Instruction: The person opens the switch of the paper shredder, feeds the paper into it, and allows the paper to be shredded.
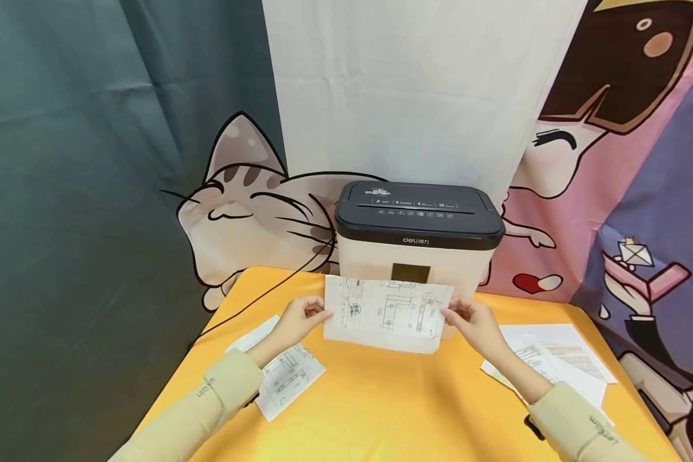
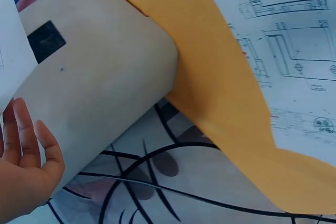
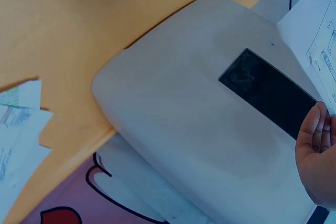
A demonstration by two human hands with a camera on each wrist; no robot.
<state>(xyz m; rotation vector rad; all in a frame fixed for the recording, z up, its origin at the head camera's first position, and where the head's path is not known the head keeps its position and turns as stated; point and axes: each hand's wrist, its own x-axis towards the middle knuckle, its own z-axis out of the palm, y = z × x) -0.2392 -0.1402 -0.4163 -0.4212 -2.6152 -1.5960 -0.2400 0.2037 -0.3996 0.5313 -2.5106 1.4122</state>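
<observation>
Both arms reach from the near side toward the far side, forearms slanting inward over the yellow worktop (image 1: 381,410). The left hand (image 1: 299,317) pinches the left edge of a printed sheet (image 1: 387,314) between thumb and fingers; the right hand (image 1: 473,321) pinches the right edge the same way. The fingers of both hands are clamped on the paper, with the other fingers bent loosely behind the pinch in the head view. The sheet hangs between the hands, slightly lower at the right, in front of the shredder (image 1: 420,218), below its dark top and overlapping its front window (image 1: 411,273).

The left forearm passes over a drawing (image 1: 291,378) lying on the left; the right one crosses a few overlapping papers (image 1: 572,346) on the right. A black cable (image 1: 254,301) runs along the far left.
</observation>
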